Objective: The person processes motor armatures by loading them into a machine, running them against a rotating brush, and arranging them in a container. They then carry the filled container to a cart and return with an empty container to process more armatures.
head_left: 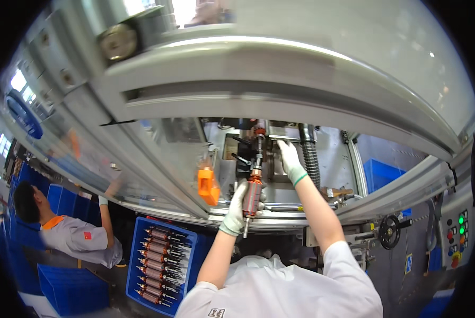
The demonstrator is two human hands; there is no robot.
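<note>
Your left hand wraps its fingers round a rotor at the machine opening, your right hand extends its fingers inside: seemingly a positioning step, next needing steady alignment.

Left fingers seem partly hidden.

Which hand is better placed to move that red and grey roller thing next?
Probably the left hand: it holds the red and grey roller by its thick part. The right hand is farther forward, off to the right of the roller's thin shaft, and isn't gripping it.
</note>
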